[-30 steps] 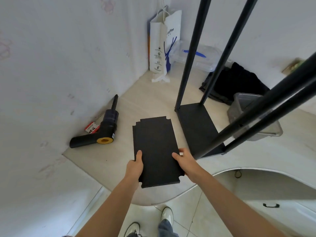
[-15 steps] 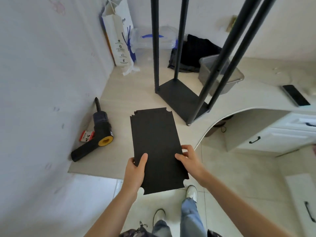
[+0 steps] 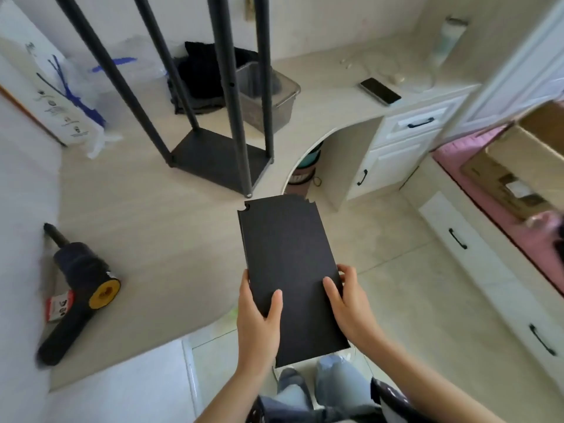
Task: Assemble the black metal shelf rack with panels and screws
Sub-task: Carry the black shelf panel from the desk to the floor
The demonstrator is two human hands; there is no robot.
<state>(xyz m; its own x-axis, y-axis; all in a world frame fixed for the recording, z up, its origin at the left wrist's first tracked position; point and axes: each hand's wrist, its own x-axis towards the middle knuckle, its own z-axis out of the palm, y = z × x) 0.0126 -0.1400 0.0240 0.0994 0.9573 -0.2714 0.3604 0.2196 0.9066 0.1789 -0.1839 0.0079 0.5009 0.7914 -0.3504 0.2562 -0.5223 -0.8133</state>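
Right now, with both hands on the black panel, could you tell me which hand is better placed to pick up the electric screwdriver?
Left. The left hand is nearer the electric screwdriver, which lies on the desk to the left of the panel. The right hand would have to cross over.

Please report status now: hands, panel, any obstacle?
Both hands, left and right, grip the panel by its near end. Panel off the desk, short of the rack. Nothing between them.
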